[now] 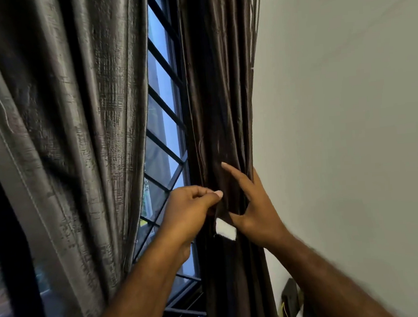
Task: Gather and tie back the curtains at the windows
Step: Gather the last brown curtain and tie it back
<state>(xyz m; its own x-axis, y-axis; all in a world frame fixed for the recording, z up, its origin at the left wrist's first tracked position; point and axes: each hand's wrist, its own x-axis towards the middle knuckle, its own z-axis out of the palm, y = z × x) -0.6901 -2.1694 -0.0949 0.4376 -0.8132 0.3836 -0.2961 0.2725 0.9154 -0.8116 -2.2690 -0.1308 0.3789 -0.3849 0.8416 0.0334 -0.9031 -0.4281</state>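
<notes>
A person's two bare hands work at a dark brown curtain [220,95] gathered into a narrow bunch beside a pale wall [348,97], its long axis running nearly straight up and down from twelve o'clock to six o'clock, leaning slightly toward one o'clock at the top. The left hand [192,212], reaching in from seven o'clock, is closed with thumb and fingers pinching a fold at the bunch's left edge, just above a small white patch [225,229] that sits on the fabric between the two hands. The right hand [254,204], reaching in from five o'clock, is spread wide, forefinger pointing toward eleven o'clock across the folds, thumb hooked low toward the white patch, and the remaining fingers wrapped round the bunch's right edge against the wall. At nine o'clock a second, lighter grey curtain [74,119] with a woven sheen hangs in loose folds. Between the two curtains a window [165,91] with dark bars shows pale blue daylight. Thin cords [255,29] hang along the brown curtain's right edge at one o'clock.
</notes>
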